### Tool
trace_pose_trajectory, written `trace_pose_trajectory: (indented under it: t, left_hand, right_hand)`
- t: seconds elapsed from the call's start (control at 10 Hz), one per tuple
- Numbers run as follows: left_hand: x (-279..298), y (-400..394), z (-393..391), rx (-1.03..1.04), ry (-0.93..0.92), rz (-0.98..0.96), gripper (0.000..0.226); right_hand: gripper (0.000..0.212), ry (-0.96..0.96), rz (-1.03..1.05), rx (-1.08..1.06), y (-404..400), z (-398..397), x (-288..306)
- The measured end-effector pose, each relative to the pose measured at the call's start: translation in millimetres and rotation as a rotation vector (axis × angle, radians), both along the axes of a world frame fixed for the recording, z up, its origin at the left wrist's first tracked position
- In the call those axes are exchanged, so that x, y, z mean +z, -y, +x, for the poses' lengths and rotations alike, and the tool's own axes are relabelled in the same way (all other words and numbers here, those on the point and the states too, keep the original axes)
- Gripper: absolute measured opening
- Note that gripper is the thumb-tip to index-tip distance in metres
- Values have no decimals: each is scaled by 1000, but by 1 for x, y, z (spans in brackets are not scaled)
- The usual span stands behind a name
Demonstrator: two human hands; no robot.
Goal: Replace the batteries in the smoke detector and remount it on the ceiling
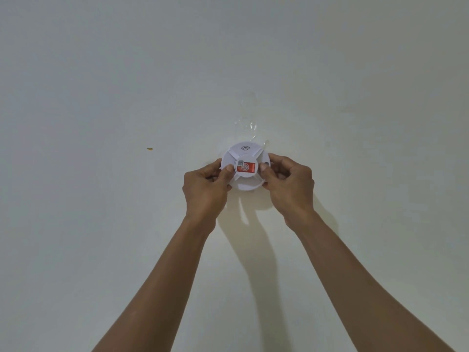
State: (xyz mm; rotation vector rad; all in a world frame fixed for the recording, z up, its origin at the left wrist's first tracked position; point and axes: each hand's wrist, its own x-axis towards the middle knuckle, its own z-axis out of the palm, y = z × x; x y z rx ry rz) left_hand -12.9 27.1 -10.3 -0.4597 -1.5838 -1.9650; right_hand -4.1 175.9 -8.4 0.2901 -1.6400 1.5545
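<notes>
A round white smoke detector [245, 156] sits against the white ceiling [127, 85], with a red label at its centre and a sound-wave mark near its top edge. My left hand [205, 189] grips its left rim, thumb pressed on the face beside the label. My right hand [289, 184] grips its right rim, thumb on the face too. Both arms reach up from the bottom of the view. The detector's base and any mount behind it are hidden.
Clear tape or plastic film [247, 120] clings to the ceiling just above the detector. A small orange speck [149, 148] marks the ceiling to the left. Shadows of the arms fall on the ceiling below the detector.
</notes>
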Motion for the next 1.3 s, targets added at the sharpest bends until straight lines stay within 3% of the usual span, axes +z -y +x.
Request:
trace_pose_trajectory:
  t: [0.3,0.6,1.3]
  left_hand:
    - [-1,-1,-4,58,3,1,23]
    - [-4,-1,-4,33,9,58,39]
    - [-9,6,-8,111,51,49,32]
  right_hand:
    - [24,-14,48,-45,0,-1,2]
    - [28,-19,41,-40,-1,-1,-3]
    - [31,-19,-27,-29,-5,-6,-10]
